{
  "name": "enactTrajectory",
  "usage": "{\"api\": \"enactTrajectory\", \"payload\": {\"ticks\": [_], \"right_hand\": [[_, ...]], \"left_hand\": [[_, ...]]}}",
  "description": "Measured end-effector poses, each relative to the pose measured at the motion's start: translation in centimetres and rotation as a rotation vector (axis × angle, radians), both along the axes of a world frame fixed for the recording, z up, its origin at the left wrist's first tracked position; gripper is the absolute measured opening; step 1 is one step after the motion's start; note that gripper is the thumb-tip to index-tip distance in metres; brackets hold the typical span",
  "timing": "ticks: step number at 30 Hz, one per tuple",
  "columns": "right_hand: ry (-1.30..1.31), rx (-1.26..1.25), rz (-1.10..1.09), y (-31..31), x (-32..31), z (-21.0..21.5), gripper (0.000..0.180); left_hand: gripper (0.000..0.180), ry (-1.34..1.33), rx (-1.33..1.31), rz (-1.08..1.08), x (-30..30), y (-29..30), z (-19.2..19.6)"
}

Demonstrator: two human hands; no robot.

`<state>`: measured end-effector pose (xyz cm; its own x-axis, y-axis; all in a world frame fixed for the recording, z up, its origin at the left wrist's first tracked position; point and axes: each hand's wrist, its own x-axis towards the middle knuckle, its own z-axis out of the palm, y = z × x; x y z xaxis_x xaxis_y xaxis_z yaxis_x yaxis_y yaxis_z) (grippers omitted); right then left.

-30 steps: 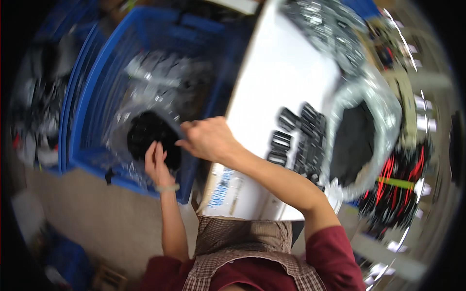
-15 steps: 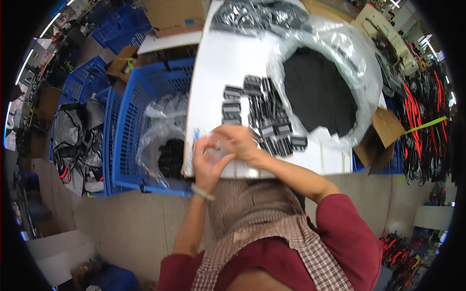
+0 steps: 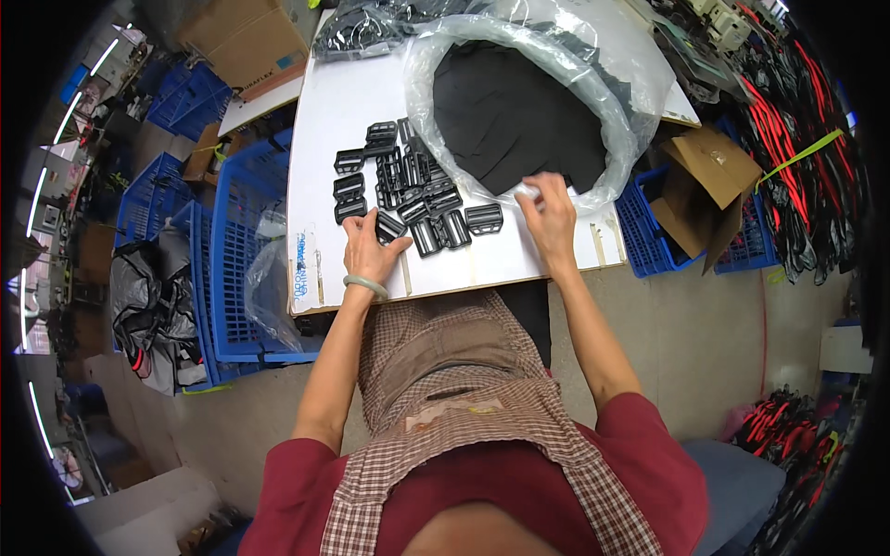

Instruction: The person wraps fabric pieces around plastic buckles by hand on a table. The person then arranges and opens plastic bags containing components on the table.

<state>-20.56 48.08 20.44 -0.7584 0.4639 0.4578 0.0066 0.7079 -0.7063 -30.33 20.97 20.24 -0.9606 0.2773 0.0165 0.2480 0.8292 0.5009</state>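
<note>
My left hand (image 3: 371, 252) rests at the near edge of a group of black plastic buckles (image 3: 415, 181) on the white tabletop. Its index finger and thumb span one black buckle (image 3: 390, 228) that lies on the table. To the right, my right hand (image 3: 551, 222) is over the near rim of a clear plastic bag (image 3: 422, 120). Its thumb and fingers are bent and a little apart, with nothing visible held in them. Flat black pieces (image 3: 510, 111), fabric-like, fill the bag's round mouth.
A blue crate (image 3: 236, 343) stands against the table's left side with clear plastic inside. More bagged black items (image 3: 357, 32) lie at the table's back. An open cardboard box (image 3: 709, 171) is at the right, near hanging black and red goods (image 3: 788, 157).
My hands were together and blurred over the table's front left. Now they are apart, left at the buckles and right at the bag rim. The view has shifted too.
</note>
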Motion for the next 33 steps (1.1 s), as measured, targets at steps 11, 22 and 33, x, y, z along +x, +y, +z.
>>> {"api": "enactTrajectory", "payload": {"ticks": [11,22,33], "right_hand": [[-0.022,0.073,-0.023,2.2,-4.0,-1.9,0.012],[-0.114,-0.029,0.06,3.5,-5.2,-1.6,0.028],[-0.072,0.424,0.074,1.9,-8.1,-0.7,0.022]], "left_hand": [[0.063,0.061,0.28,0.051,1.4,-0.4,-0.4],[0.026,-0.448,1.046,0.243,1.0,-3.2,-1.7],[0.011,-0.909,1.406,0.124,5.3,-2.8,0.1]]}}
